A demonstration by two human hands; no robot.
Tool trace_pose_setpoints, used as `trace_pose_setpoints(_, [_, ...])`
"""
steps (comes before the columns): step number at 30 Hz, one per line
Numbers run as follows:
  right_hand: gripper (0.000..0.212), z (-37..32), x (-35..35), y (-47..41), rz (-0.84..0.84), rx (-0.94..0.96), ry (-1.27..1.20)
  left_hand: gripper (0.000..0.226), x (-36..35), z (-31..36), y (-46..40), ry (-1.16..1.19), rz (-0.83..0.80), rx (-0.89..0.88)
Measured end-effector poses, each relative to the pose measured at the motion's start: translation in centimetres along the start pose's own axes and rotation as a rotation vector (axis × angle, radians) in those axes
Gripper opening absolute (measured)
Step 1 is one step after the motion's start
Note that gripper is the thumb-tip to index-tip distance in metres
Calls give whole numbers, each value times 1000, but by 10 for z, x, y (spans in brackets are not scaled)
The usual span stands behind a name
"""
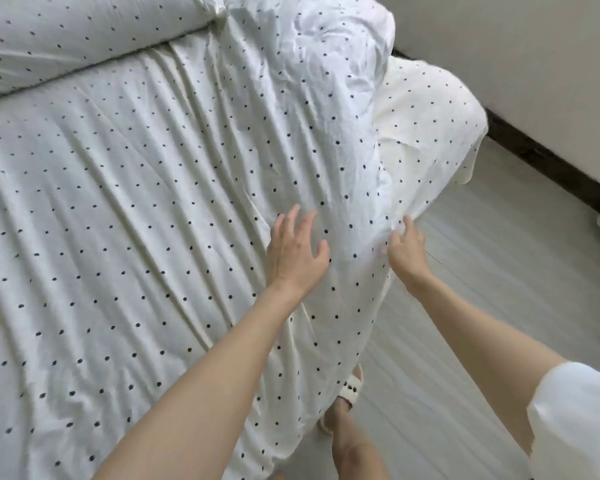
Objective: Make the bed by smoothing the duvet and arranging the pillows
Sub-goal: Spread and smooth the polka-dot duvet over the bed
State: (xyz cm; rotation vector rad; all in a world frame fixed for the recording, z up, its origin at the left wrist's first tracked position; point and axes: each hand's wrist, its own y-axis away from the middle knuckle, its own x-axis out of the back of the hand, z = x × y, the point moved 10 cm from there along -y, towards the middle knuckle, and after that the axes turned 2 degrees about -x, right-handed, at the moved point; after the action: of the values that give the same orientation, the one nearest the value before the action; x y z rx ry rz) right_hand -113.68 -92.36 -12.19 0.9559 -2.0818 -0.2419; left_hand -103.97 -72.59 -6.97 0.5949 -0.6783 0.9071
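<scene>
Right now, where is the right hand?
Head view, right of centre: the right hand pinches the duvet's hanging edge, beside the left hand.

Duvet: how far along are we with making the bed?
Early to midway. The duvet covers the bed but stays creased, bunched at the far corner. In hand: left hand flat on it, right hand pinching its edge. Left: smoothing; the pillow lies at the head.

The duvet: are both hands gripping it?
No: only the right hand pinches the duvet edge; the left hand is spread open over it.
</scene>
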Motion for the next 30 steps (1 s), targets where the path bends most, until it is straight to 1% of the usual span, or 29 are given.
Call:
trace_pose_setpoints(3, [51, -1, -3, -41, -99, -56, -172, 56, -11, 54, -47, -86, 31, -162])
trace_pose_setpoints(5, [51, -2, -7, -60, -149, -88, -222, 59, -27, 79, -71, -171, -17, -235])
trace_pose_setpoints(6, [51, -3, -10, -66, -181, -87, -235, 60, -36, 84, -81, -223, -61, -237])
trace_pose_setpoints(8, [53, -8, -16, -80, -245, -83, -256, 68, -50, 76, -105, -285, -163, -135])
trace_pose_setpoints(10, [55, -11, -21, -95, -280, -124, -258, 84, -57, 54, -126, -233, -241, 55])
trace_pose_setpoints(12, [56, -11, -24, -107, -278, -164, -178, 96, -57, 35, -141, -159, -233, 182])
trace_pose_setpoints(13, [52, -14, -26, -112, -282, -171, -145, 99, -55, 29, -147, -145, -204, 203])
trace_pose_setpoints(14, [43, -17, -30, -116, -296, -166, -125, 99, -51, 25, -152, -137, -165, 201])
trace_pose_setpoints(15, [30, -23, -34, -120, -312, -160, -110, 97, -46, 22, -159, -113, -119, 185])
trace_pose_setpoints(16, [24, -29, -39, -123, -327, -157, -110, 93, -41, 18, -164, -68, -74, 170])
trace_pose_setpoints(18, [33, -41, -47, -130, -348, -174, -177, 85, -34, 8, -172, 48, -45, 166])
trace_pose_setpoints(19, [40, -45, -50, -134, -356, -204, -217, 80, -33, 3, -175, 95, -58, 170])
trace_pose_setpoints(20, [41, -47, -53, -136, -374, -240, -246, 75, -33, 0, -177, 123, -78, 175])
trace_pose_setpoints(22, [26, -45, -62, -137, -430, -352, -316, 63, -30, -6, -181, 136, -99, 186])
trace_pose_setpoints(23, [25, -43, -66, -136, -458, -416, -357, 57, -27, -7, -184, 145, -91, 192])
trace_pose_setpoints(25, [42, -40, -69, -139, -486, -511, -394, 50, -20, -11, -189, 206, -60, 214])
trace_pose_setpoints(27, [58, -44, -70, -141, -520, -553, -378, 46, -19, -11, -194, 290, -77, 238])
trace_pose_setpoints(30, [76, -60, -78, -138, -592, -506, -293, 43, -17, -7, -193, 384, -102, 236])
